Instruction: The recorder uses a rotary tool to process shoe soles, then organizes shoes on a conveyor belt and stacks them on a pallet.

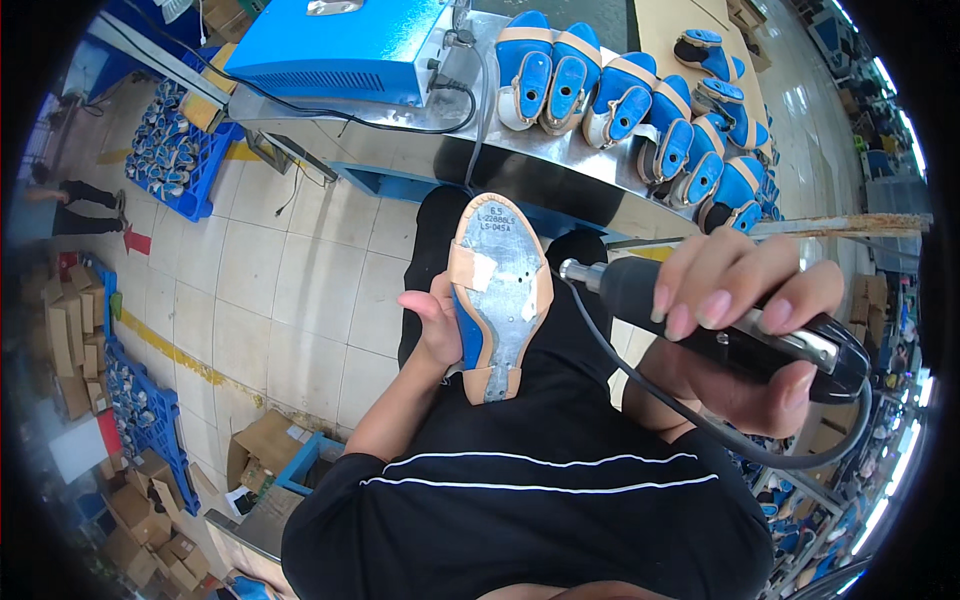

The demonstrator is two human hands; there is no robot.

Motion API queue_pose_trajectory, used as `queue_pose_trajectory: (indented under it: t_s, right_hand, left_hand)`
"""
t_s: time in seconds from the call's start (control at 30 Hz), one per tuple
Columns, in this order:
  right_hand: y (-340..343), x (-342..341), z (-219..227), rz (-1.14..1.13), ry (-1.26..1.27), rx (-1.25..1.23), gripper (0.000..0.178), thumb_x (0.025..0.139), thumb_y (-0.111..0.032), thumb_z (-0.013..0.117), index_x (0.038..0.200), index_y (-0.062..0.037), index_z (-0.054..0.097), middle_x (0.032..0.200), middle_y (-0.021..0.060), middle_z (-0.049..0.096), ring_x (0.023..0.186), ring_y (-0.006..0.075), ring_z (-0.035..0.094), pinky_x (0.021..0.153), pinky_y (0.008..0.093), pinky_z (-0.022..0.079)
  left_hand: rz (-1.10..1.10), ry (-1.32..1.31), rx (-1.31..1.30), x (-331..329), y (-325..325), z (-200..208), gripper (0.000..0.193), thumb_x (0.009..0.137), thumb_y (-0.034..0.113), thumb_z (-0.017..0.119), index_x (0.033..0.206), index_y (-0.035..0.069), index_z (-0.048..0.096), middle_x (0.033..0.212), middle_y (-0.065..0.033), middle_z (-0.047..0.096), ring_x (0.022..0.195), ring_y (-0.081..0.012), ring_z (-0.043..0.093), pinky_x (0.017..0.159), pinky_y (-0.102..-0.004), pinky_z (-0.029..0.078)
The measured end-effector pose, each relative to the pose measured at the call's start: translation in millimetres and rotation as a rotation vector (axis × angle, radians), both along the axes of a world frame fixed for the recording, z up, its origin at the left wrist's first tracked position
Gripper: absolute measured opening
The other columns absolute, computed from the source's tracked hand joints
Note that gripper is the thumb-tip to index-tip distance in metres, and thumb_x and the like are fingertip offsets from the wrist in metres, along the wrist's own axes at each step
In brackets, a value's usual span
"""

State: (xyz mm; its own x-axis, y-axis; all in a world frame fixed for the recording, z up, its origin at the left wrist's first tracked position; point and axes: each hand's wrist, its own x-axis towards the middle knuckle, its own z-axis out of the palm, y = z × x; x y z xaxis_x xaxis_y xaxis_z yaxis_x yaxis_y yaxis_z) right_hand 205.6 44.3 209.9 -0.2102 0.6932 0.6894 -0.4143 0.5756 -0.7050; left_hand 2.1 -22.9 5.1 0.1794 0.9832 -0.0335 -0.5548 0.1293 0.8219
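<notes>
My left hand (435,325) grips a shoe (500,290) by its side, thumb standing out at the left edge and the other fingers hidden behind it. The shoe's underside faces me: a grey insole board with folded tan edges, some blue upper showing at the left. In my right hand (740,290) is a black electric screwdriver (690,315) with a metal lever, my fingers wrapped round its body. Its silver tip (582,273) points left at the shoe's edge, a small gap apart as far as I can tell. A black cord loops from its rear end.
A metal bench (400,150) ahead carries a blue machine (335,60) and several blue-and-tan shoes on lasts (625,100). A rusty bar (830,226) juts in at the right. Blue pallets of shoes (145,410) and cardboard boxes (75,325) stand at the left; a person's legs (90,205) show beyond.
</notes>
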Motion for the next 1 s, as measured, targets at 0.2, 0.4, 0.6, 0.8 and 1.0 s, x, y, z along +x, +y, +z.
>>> queue_pose_trajectory:
  t_s: [0.2, 0.4, 0.6, 0.8, 1.0]
  right_hand:
    - [-6, -11, -5, -0.069, -0.006, -0.058, 0.037, 0.098, -0.04, 0.064, 0.104, -0.008, 0.047, 0.092, 0.0141, 0.058, 0.068, 0.0214, 0.059, 0.063, 0.0375, 0.05]
    - [-6, -14, -5, -0.038, -0.047, -0.087, 0.035, 0.098, -0.039, 0.063, 0.102, -0.0079, 0.046, 0.09, 0.0151, 0.058, 0.067, 0.0208, 0.058, 0.063, 0.0368, 0.05]
    - [-8, -17, -2, -0.023, -0.124, -0.169, 0.034, 0.096, -0.032, 0.069, 0.102, -0.0081, 0.046, 0.087, 0.0139, 0.058, 0.068, 0.0212, 0.058, 0.066, 0.0371, 0.049]
    - [1, -20, -12, 0.021, -0.045, -0.193, 0.032, 0.096, -0.031, 0.07, 0.101, -0.0088, 0.047, 0.085, 0.0123, 0.058, 0.067, 0.0203, 0.058, 0.066, 0.0351, 0.05]
    - [6, -19, -15, 0.013, -0.02, -0.254, 0.034, 0.094, -0.029, 0.076, 0.099, -0.0085, 0.049, 0.085, 0.0114, 0.059, 0.068, 0.0202, 0.06, 0.065, 0.0335, 0.051]
  left_hand:
    - [0.026, -0.008, 0.012, 2, 3, 1, 0.135, 0.074, 0.1, 0.021, 0.152, -0.008, 0.037, 0.138, -0.0218, 0.065, 0.121, -0.0254, 0.069, 0.101, -0.0398, 0.059]
    - [-0.018, -0.01, 0.046, 1, 5, 13, 0.134, 0.074, 0.101, 0.024, 0.151, -0.008, 0.039, 0.136, -0.0223, 0.066, 0.118, -0.0261, 0.071, 0.097, -0.0409, 0.061]
    - [-0.148, -0.012, 0.065, -3, 1, 3, 0.136, 0.073, 0.101, 0.028, 0.162, -0.002, 0.023, 0.153, -0.0172, 0.05, 0.135, -0.0252, 0.056, 0.112, -0.0432, 0.049]
    - [-0.118, -0.004, 0.073, -4, 1, 4, 0.136, 0.073, 0.101, 0.029, 0.162, -0.002, 0.02, 0.155, -0.0168, 0.048, 0.137, -0.0245, 0.054, 0.113, -0.0434, 0.048]
    - [-0.096, 0.002, 0.043, -2, 2, 5, 0.135, 0.073, 0.1, 0.031, 0.161, -0.002, 0.024, 0.153, -0.0156, 0.051, 0.136, -0.0238, 0.055, 0.113, -0.0437, 0.048]
